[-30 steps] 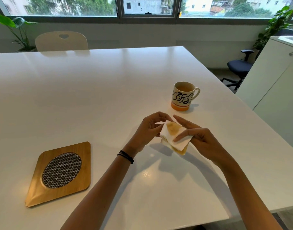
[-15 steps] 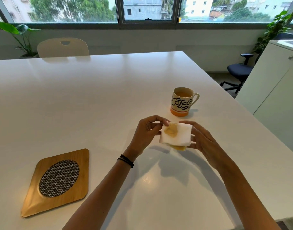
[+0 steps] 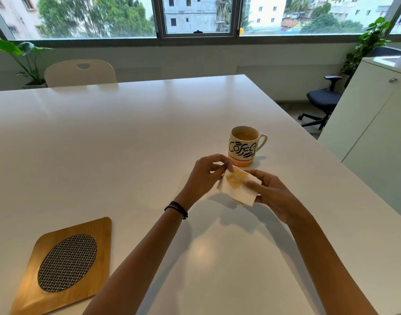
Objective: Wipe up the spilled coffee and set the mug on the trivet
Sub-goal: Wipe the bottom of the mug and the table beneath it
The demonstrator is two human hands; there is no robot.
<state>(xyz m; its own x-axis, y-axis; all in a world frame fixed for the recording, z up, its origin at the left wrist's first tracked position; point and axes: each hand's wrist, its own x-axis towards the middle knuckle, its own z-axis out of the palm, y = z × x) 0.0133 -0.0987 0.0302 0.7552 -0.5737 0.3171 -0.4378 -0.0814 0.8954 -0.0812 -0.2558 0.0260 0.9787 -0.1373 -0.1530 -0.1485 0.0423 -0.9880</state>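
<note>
The napkin (image 3: 237, 186), white with a tan coffee stain, was soft, limp and probably damp, best pinched at its edges; the left hand (image 3: 206, 176) and right hand (image 3: 272, 194) both pinched it above the table (image 3: 104, 144). The mug (image 3: 244, 145), nearly full and likely spill-prone, stood just behind, far from the trivet (image 3: 65, 264), its handle free to grasp.

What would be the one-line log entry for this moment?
both hands: left hand and right hand hold stained white paper napkin above table | cream coffee mug: on table, full | wooden trivet: empty
</note>
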